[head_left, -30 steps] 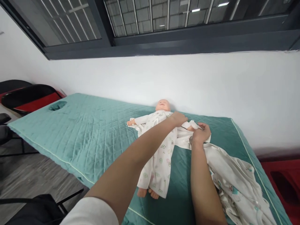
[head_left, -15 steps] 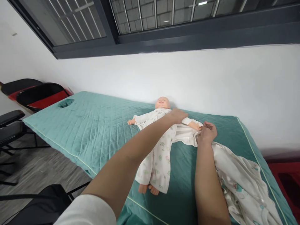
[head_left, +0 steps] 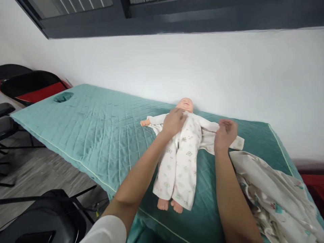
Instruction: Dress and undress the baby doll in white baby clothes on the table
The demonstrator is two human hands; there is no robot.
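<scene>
A baby doll (head_left: 185, 104) lies on its back in a white printed outfit (head_left: 186, 148), arms spread, bare feet showing below the trouser legs. My left hand (head_left: 174, 122) is over the doll's chest, slightly blurred, fingers loosely bent and apart with nothing visible in them. My right hand (head_left: 226, 133) is closed around the doll's hand at the end of the sleeve on the right, hiding that hand. Under this arm lies a spread white garment (head_left: 208, 143), its sleeve (head_left: 238, 143) emerging beyond my right hand.
A crumpled printed white cloth (head_left: 273, 192) lies at the right beside my forearm. The green quilted bed cover (head_left: 108, 128) has a hole (head_left: 63, 97) at its far left end. A white wall stands behind; black chairs (head_left: 45, 216) stand at the left.
My left hand has moved left, from the doll's shoulder to its chest. The doll's arm on the right now shows its sleeve down to my right hand. The view has tilted downward.
</scene>
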